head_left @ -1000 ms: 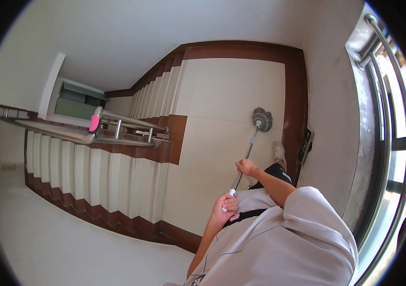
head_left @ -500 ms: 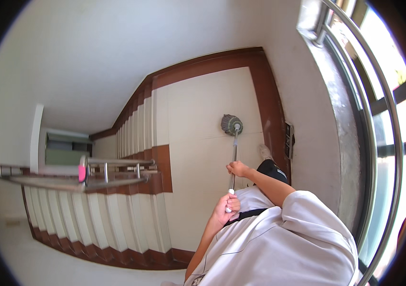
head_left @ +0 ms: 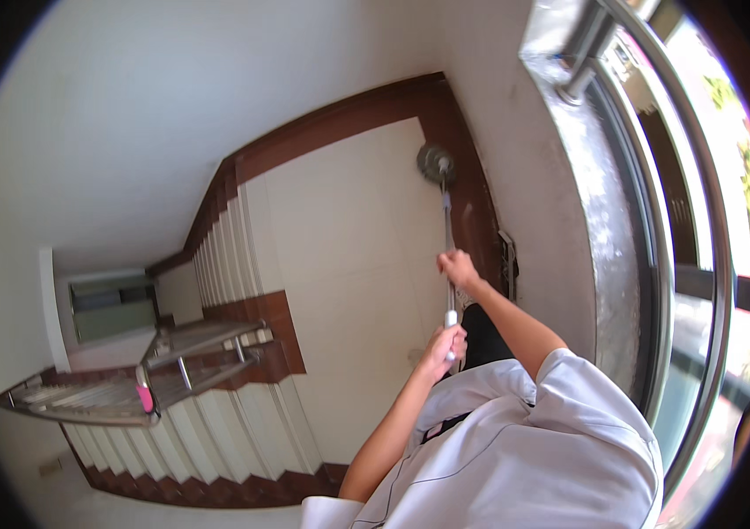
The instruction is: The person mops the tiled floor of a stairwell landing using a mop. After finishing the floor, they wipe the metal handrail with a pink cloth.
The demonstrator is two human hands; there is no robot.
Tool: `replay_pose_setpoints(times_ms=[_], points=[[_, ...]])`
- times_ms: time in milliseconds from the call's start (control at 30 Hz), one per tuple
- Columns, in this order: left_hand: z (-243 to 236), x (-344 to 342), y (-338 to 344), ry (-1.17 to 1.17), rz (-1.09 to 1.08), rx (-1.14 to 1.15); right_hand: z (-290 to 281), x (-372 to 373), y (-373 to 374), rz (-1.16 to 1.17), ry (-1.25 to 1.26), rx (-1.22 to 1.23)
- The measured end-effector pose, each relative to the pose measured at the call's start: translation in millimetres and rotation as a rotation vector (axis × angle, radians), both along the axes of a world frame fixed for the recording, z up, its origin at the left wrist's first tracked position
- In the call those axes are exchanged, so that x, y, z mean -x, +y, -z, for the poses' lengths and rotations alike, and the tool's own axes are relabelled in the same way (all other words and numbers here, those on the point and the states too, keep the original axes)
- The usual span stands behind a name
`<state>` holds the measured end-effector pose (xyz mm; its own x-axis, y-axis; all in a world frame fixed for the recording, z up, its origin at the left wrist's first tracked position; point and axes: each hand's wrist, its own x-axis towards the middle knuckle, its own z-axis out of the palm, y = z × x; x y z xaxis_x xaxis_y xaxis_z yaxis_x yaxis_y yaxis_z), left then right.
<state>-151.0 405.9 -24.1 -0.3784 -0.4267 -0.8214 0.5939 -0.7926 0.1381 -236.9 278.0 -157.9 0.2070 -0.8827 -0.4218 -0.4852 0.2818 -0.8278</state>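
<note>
Round grey mop head: matt, fibrous-looking, blurred
Thin silver pole: smooth, shiny metal
White cylindrical grip: smooth, plastic-looking
Curved silver window rail: glossy metal
Loose white shirt: soft matt cloth

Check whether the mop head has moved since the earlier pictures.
Yes: the mop head has moved across the pale tiles toward their far right corner and now overlaps the brown floor border.
</note>
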Motion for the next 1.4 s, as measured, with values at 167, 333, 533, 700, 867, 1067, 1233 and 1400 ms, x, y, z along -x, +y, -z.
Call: replay_pose_setpoints(times_ms=[167,333,533,700,867,1067,1233,1400], points=[[29.5,15.9,-88.1,-0.233,-0.049,0.128,42.1,-10.3,-87.3,0.220,0.017,0.265],[59.7,19.0,-101.8,-0.546,0.187,0.185,52.4,-13.5,-90.8,0.342,-0.236,-0.129],[120.9,-17.8,-26.2,-0.525,0.221,-0.084,57.6,-8.0,0.2,-0.247,0.096,-0.107],[135.5,-63.4,70.5,-0.659,0.395,-0.076,46.2,-27.2,97.7,-0.814,0.364,0.012],[142.5,-106.6,175.1,-0.753,0.432,0.001,33.1,-77.1,190.7,-0.968,0.387,0.098],[102.2,-144.0,316.6,-0.959,0.546,0.074,24.0,-140.9,368.6,-1.107,0.340,0.687],[71.7,-159.5,471.1,-1.294,0.832,0.122,-11.7,-190.6,426.2,-1.859,0.000,0.445],[-1.0,-129.4,479.7,-1.441,0.818,-0.080,-7.8,-216.0,455.9,-2.174,0.008,0.331]])
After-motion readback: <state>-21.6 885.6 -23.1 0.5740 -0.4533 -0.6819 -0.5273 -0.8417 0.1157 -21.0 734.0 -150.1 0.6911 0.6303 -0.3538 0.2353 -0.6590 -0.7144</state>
